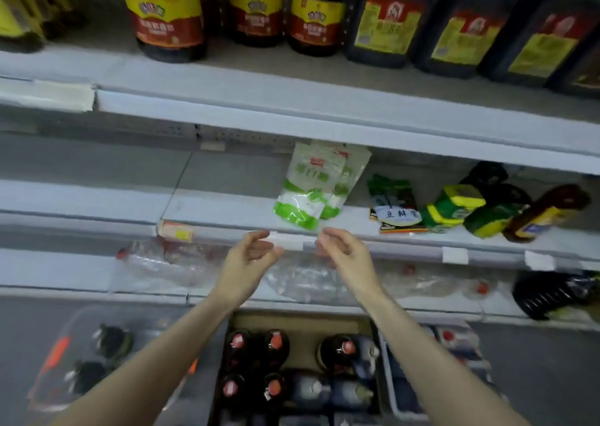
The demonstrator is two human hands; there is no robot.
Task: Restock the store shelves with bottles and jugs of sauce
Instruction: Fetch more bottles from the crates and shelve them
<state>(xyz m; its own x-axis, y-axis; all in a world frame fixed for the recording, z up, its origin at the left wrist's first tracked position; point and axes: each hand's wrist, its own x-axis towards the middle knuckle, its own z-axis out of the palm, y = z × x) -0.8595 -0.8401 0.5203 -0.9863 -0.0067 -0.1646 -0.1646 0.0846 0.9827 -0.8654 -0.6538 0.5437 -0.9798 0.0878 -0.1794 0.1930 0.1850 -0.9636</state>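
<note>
Two green-and-white sauce pouches (311, 185) stand upright near the front of the middle shelf (220, 208). My left hand (250, 257) and my right hand (341, 250) hover just below and in front of the pouches, fingers curled and apart, holding nothing. Below my arms a cardboard box (305, 325) holds several dark sauce bottles (256, 347) with red caps and dark jugs (328, 390). Large dark sauce jugs (165, 13) with yellow-and-red labels line the top shelf.
On the middle shelf to the right lie a green packet (393, 205), green-labelled packs (454, 208) and a tilted brown bottle (545, 214). Clear plastic bottles (162, 260) lie on the lower shelf. A plastic crate (81, 354) sits at lower left, a grey bin (406, 393) at lower right.
</note>
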